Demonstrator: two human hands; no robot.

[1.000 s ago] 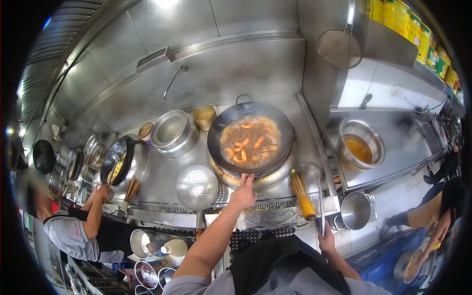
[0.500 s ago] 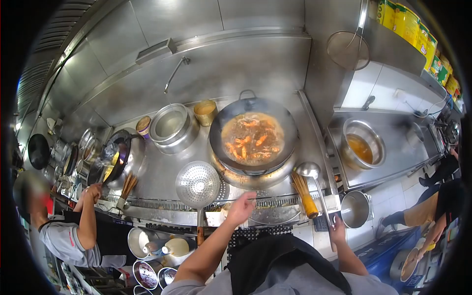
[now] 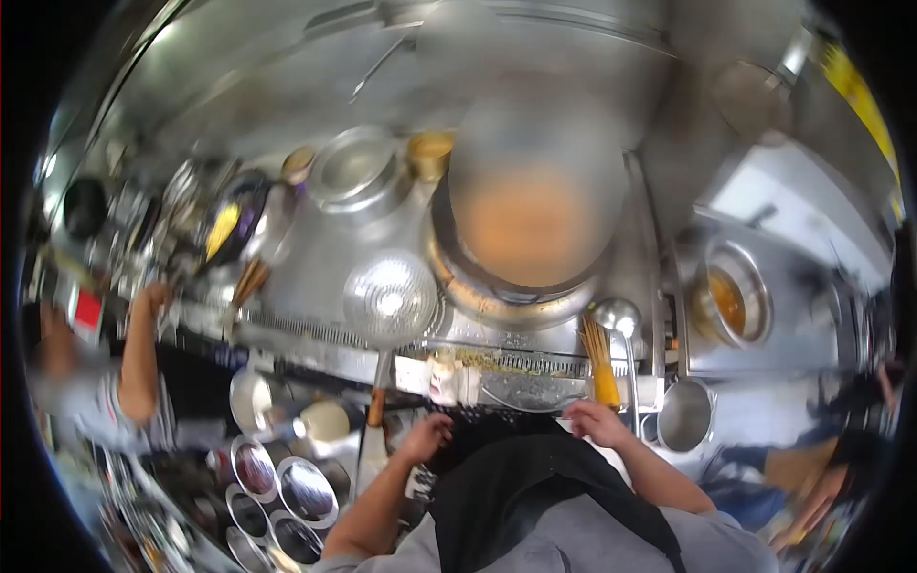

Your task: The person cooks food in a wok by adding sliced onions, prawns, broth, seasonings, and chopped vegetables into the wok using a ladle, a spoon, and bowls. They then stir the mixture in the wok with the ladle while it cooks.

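Note:
My left hand (image 3: 425,439) hovers in front of the stove edge with loosely curled fingers and nothing in it, close to the wooden handle of a perforated skimmer (image 3: 390,296). My right hand (image 3: 594,423) is empty, fingers apart, just below a bamboo wok brush (image 3: 602,368). Beside the brush a metal ladle (image 3: 615,315) rests with its handle hanging over the front edge, apart from my fingers. A wok (image 3: 444,224) stands on the burner; a grey blur covers much of it, and its contents show only as an orange patch.
Left of the wok are a metal pot (image 3: 355,172) and a golden tin (image 3: 430,153). A steel bowl of orange liquid (image 3: 734,296) sits on the right counter. Another person (image 3: 138,372) works at the left; someone else (image 3: 812,477) is at the lower right.
My right hand has let go of the ladle handle and moved left. My left hand has drawn back toward my body. The view has shifted, and the wok's contents have become blurred.

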